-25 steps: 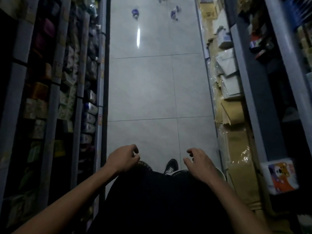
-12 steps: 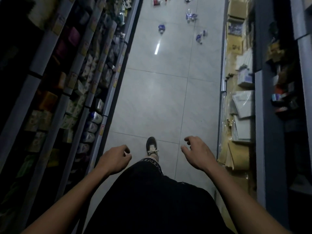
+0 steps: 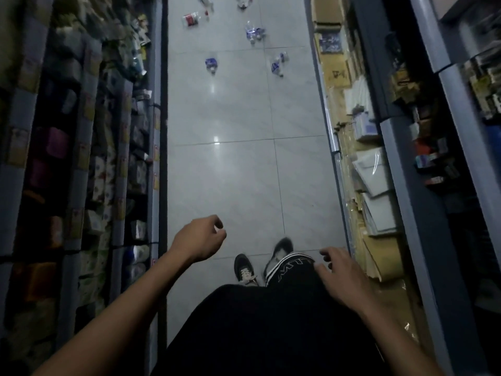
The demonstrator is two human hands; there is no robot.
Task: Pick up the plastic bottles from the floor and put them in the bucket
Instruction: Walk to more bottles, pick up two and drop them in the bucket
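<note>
Several plastic bottles lie on the grey tiled floor far ahead in a shop aisle. A blue-labelled bottle point(image 3: 211, 65) is nearest, another blue-labelled bottle point(image 3: 278, 63) lies right of it, a third point(image 3: 254, 33) sits further on, and a red-labelled bottle point(image 3: 193, 19) is at the top. My left hand point(image 3: 199, 238) hangs loosely curled and holds nothing. My right hand point(image 3: 340, 272) is spread, empty, over my right thigh. Both hands are far from the bottles. No bucket is in view.
Stocked shelves point(image 3: 81, 158) line the left side of the aisle. Shelves with cardboard boxes and paper packs point(image 3: 374, 180) line the right. My shoes point(image 3: 244, 268) stand on the tiled floor point(image 3: 238, 172) between them.
I have walked forward along the aisle; the bottles are closer and lower in view, and more of them show. My hands stay empty in front of me.
</note>
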